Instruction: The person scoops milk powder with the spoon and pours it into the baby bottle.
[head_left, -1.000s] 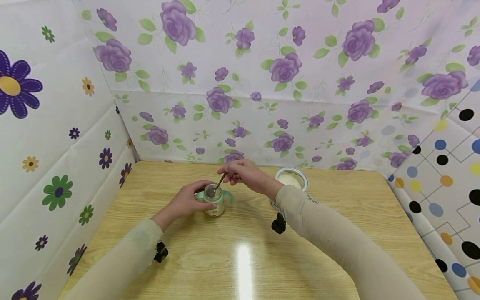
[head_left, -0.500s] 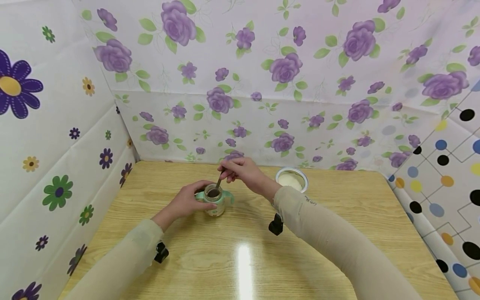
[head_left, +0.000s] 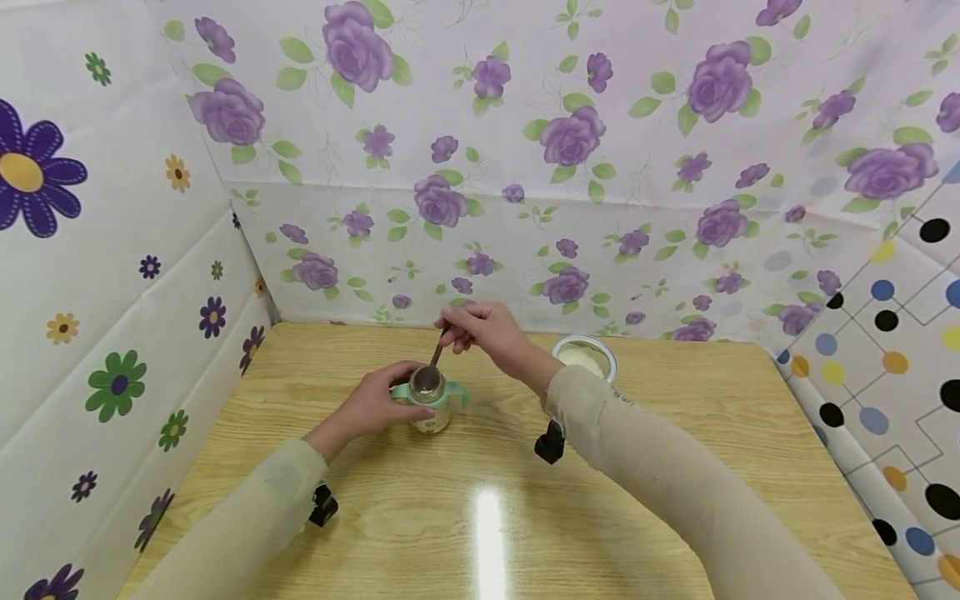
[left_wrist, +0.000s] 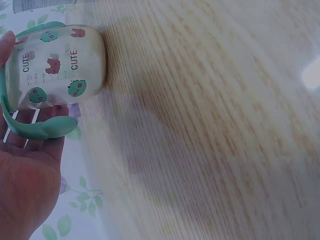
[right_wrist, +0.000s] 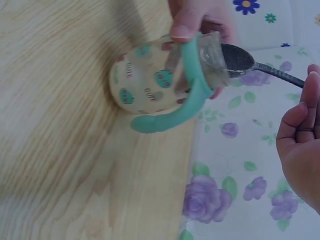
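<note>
— Where is the cup [head_left: 430, 406] standing?

— Upright on the wooden surface [head_left: 480, 508], around the middle of its width and closer to the far edge than to the near one. It is a clear little cup with mint-green handles and cartoon prints, with the word "CUTE" readable on it in the left wrist view.

— What is the left hand [head_left: 371, 403] doing?

— It grips the cup from the left side, fingers curled round the body and the near handle. The right wrist view shows its thumb lying over the green rim.

— And the right hand [head_left: 483, 332]?

— It is raised above and just behind the cup, its fingers pinched together on the handle of a metal spoon [head_left: 432, 367]. The spoon slants down toward the cup, and its bowl sits right at the cup's mouth. In the right wrist view the bowl [right_wrist: 236, 59] looks dark and speckled, touching or just at the rim; I cannot tell what is on it.

— Anything else on the surface?

— A round tin [head_left: 586, 358] with a pale filling stands near the far edge, to the right of the cup and well apart from it, just behind the right forearm. Flowered sheets [head_left: 480, 150] wall in the surface at the back and left, a dotted one at the right.
</note>
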